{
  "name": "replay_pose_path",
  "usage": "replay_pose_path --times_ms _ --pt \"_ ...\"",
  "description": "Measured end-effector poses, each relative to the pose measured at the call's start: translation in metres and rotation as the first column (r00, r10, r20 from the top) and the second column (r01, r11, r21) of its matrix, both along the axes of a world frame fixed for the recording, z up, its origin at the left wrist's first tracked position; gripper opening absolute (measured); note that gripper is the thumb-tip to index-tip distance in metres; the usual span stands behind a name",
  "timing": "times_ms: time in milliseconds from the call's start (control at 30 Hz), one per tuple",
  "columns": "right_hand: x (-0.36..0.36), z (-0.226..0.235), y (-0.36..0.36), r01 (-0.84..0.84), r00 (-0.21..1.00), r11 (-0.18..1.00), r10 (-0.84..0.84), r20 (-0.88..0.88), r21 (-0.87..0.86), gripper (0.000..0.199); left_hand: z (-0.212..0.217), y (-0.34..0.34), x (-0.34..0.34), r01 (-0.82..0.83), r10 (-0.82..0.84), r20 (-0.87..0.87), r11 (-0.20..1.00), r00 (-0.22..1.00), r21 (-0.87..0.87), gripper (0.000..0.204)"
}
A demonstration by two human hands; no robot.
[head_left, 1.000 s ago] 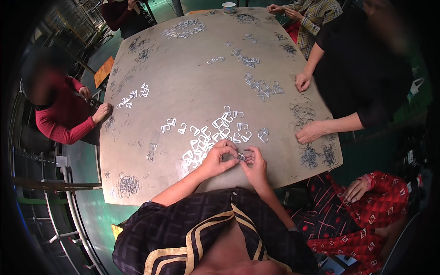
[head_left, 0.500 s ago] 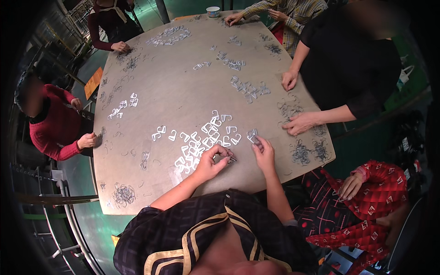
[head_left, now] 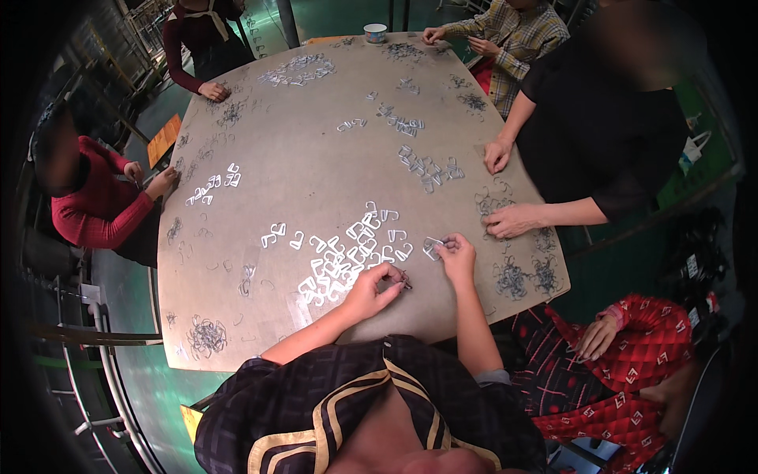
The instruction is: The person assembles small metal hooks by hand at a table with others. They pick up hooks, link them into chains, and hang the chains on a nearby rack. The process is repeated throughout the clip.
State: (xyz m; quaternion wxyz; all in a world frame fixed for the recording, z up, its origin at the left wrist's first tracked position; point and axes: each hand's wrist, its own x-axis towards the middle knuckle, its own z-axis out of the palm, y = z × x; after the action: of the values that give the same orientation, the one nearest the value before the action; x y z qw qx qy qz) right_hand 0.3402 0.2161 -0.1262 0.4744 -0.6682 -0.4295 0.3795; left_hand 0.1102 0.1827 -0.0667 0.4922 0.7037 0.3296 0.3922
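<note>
My left hand (head_left: 373,292) is closed over the near edge of a pile of silvery hook-shaped metal pieces (head_left: 343,261). Small dark wire pieces (head_left: 407,280) stick out from its pinched thumb and forefinger. To the right of it, my right hand (head_left: 457,257) pinches a single silvery hook-shaped piece (head_left: 431,247) between thumb and fingers, just above the table. The two hands are a short way apart and do not touch. Beyond the left hand, a few loose hook-shaped pieces (head_left: 274,234) lie on the tabletop.
The large brown table (head_left: 316,170) carries heaps of thin dark wire pieces (head_left: 208,337), with another wire heap (head_left: 512,280) at right. Co-workers' hands work around its edges; the nearest hand (head_left: 512,220) is at right. A bowl (head_left: 375,33) stands at the far edge.
The view has shifted slightly. My hands keep their grips, with the piece in the right hand turned a little. At left, the co-worker in red has moved a hand farther along the table edge.
</note>
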Motion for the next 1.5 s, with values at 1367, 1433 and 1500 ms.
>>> replay_pose_path --times_ms 1367,1433,1500 --pt "-0.006 0.100 -0.077 0.072 0.987 0.917 -0.122 0.106 0.391 0.012 -0.077 0.083 -0.131 -0.707 0.635 -0.769 0.580 0.080 0.405 0.072" --pt "-0.006 0.101 -0.079 0.066 0.985 0.918 -0.122 0.121 0.391 0.012 -0.076 0.073 -0.104 -0.640 0.603 -0.779 0.669 0.170 0.378 0.074" --pt "-0.015 0.109 -0.079 0.076 0.983 0.911 -0.136 0.123 0.405 0.012 -0.079 0.056 -0.065 -0.500 0.587 -0.733 0.775 0.345 0.385 0.071"
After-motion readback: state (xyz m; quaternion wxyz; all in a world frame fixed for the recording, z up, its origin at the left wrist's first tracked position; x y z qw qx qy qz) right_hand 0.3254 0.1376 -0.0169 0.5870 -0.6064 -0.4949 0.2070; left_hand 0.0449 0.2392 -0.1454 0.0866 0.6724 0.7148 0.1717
